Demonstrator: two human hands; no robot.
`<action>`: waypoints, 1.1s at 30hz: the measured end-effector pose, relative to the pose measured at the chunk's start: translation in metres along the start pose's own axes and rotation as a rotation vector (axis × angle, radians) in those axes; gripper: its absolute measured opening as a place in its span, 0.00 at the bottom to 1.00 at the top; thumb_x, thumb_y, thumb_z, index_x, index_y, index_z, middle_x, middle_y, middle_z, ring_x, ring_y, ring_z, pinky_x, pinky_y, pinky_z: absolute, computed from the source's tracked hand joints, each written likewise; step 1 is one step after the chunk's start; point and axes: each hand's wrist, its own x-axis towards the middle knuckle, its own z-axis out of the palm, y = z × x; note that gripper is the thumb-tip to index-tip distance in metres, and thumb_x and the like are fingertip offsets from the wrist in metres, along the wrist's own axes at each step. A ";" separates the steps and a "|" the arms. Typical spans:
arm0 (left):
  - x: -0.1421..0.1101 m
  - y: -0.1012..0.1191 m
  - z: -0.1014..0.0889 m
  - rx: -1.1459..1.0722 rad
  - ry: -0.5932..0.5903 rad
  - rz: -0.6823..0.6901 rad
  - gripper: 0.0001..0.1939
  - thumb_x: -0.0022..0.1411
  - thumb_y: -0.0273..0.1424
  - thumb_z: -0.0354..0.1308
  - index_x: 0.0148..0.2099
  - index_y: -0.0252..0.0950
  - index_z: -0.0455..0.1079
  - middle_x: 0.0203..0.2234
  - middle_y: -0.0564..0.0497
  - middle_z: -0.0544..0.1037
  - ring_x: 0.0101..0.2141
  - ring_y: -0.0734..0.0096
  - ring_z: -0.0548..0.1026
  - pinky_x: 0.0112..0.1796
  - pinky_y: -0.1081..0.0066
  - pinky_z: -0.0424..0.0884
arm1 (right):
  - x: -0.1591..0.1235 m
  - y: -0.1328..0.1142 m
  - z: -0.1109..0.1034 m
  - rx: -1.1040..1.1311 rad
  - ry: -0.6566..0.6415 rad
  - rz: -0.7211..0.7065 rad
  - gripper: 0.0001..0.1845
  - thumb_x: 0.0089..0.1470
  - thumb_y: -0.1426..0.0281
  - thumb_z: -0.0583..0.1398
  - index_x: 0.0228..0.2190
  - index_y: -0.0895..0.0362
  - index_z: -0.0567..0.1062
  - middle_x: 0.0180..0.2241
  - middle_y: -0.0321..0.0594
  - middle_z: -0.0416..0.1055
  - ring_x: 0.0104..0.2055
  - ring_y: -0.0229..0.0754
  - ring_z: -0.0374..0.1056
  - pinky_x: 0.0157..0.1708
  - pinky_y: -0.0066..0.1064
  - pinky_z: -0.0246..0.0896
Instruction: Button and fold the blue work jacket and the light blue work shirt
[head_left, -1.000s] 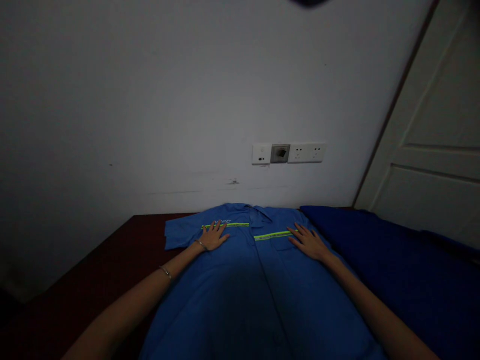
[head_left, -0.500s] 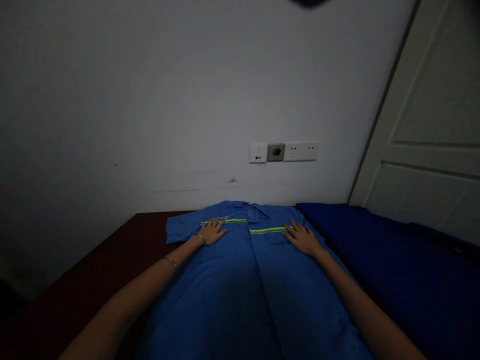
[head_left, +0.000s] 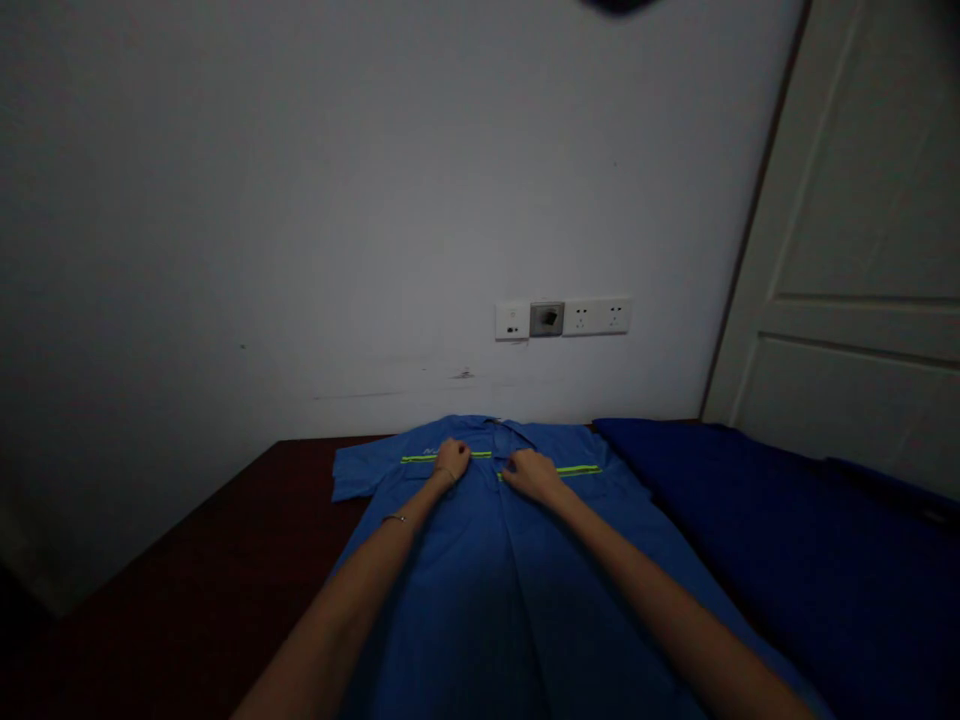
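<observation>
A blue work shirt [head_left: 480, 560] with yellow-green reflective stripes lies face up on a dark red table [head_left: 225, 560], collar toward the wall. My left hand [head_left: 453, 458] rests on the chest just left of the front placket, fingers curled. My right hand [head_left: 529, 472] sits just right of the placket, fingers bent and pinching at the fabric. The two hands are close together below the collar. Thin bracelets circle my left wrist and forearm.
A darker blue cloth [head_left: 787, 540] covers the table to the right of the shirt. A white wall with a row of sockets [head_left: 562, 318] stands right behind the table. A white door [head_left: 870, 260] is at the right.
Both hands were flat and apart on the shirt's chest. They have slid inward to the front placket and curled their fingers.
</observation>
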 end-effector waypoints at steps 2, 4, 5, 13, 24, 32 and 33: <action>0.008 0.015 0.013 -0.041 -0.006 -0.055 0.16 0.61 0.30 0.45 0.41 0.33 0.74 0.36 0.47 0.77 0.38 0.70 0.73 0.38 0.75 0.64 | 0.006 -0.018 0.007 -0.020 -0.008 -0.005 0.19 0.51 0.60 0.54 0.37 0.59 0.75 0.39 0.50 0.73 0.42 0.48 0.69 0.38 0.31 0.60; 0.010 0.025 0.023 -0.066 0.010 -0.114 0.16 0.61 0.31 0.46 0.41 0.34 0.74 0.35 0.46 0.78 0.37 0.69 0.74 0.36 0.75 0.64 | 0.009 -0.025 0.012 -0.037 0.001 0.008 0.18 0.51 0.61 0.54 0.37 0.60 0.75 0.39 0.52 0.73 0.42 0.48 0.69 0.38 0.32 0.60; 0.010 0.028 0.027 -0.072 0.025 -0.139 0.16 0.60 0.32 0.47 0.41 0.35 0.75 0.36 0.46 0.78 0.37 0.68 0.74 0.36 0.74 0.64 | 0.010 -0.025 0.014 -0.035 0.008 0.015 0.18 0.51 0.62 0.54 0.37 0.61 0.75 0.40 0.52 0.73 0.43 0.48 0.69 0.39 0.32 0.60; 0.001 0.031 0.027 -0.113 0.059 -0.147 0.13 0.56 0.37 0.54 0.40 0.41 0.75 0.39 0.48 0.78 0.42 0.65 0.72 0.40 0.71 0.63 | 0.023 0.000 0.022 0.327 0.068 0.152 0.13 0.48 0.69 0.55 0.32 0.60 0.77 0.36 0.50 0.75 0.40 0.46 0.70 0.38 0.29 0.60; 0.003 0.032 0.027 -0.155 0.064 -0.156 0.11 0.54 0.35 0.58 0.40 0.39 0.75 0.37 0.49 0.78 0.42 0.65 0.72 0.41 0.71 0.62 | 0.031 0.021 0.029 0.637 0.026 0.255 0.11 0.45 0.73 0.56 0.26 0.62 0.79 0.17 0.36 0.71 0.19 0.36 0.68 0.20 0.21 0.57; 0.002 0.031 0.024 -0.185 0.036 -0.154 0.10 0.55 0.33 0.56 0.39 0.39 0.75 0.38 0.49 0.78 0.43 0.66 0.72 0.42 0.71 0.62 | 0.037 0.019 0.027 0.654 0.094 0.303 0.10 0.42 0.73 0.59 0.28 0.62 0.79 0.24 0.40 0.75 0.29 0.40 0.71 0.28 0.24 0.60; 0.003 0.031 0.024 -0.188 0.039 -0.154 0.10 0.56 0.33 0.56 0.39 0.39 0.75 0.37 0.49 0.78 0.43 0.66 0.72 0.42 0.71 0.62 | 0.038 0.020 0.027 0.654 0.100 0.309 0.10 0.41 0.73 0.60 0.28 0.62 0.79 0.26 0.40 0.76 0.30 0.41 0.71 0.29 0.24 0.61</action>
